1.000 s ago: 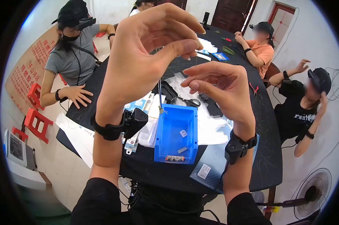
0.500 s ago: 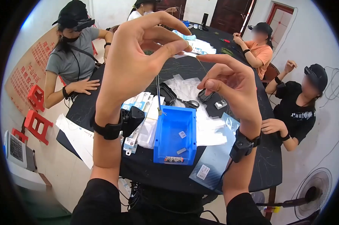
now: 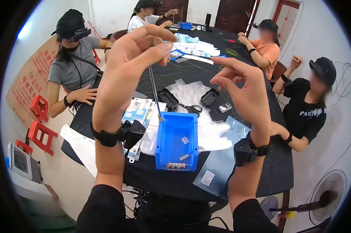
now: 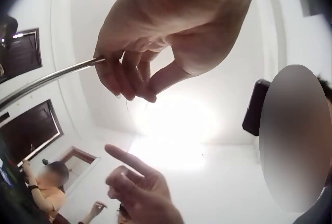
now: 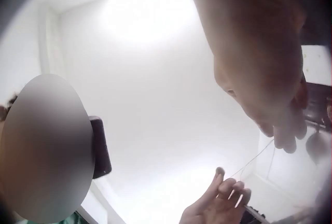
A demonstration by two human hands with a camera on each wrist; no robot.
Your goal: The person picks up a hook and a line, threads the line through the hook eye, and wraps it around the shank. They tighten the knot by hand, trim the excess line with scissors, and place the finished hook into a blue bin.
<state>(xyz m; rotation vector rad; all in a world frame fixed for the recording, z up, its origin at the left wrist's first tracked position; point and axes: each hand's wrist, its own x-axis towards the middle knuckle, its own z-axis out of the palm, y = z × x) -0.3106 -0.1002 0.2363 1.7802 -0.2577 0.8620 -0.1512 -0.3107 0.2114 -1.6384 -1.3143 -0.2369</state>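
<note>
My left hand (image 3: 119, 75) is raised over the table and pinches a fine thread between thumb and fingertips. To its right, my right hand (image 3: 248, 87) is held at a similar height, index finger stretched out and thumb bent against the other fingers. The thread (image 5: 252, 159) runs between the two hands in the right wrist view, pinched at the right fingertips. A thin metal rod (image 3: 155, 91) rises from the blue bin (image 3: 173, 136) and passes behind the left hand. A few small labels lie in the bin.
Black-handled scissors (image 3: 193, 110), an open black case (image 3: 210, 97) and clear bags lie behind the bin. Packets (image 3: 138, 110) are left of it, a bluish plastic sheet (image 3: 216, 167) right. Several people sit around the black-covered table (image 3: 237, 128).
My hands have moved apart from close together; the left has shifted left and down, while the right has opened out its index finger. The person at right has lowered one hand.
</note>
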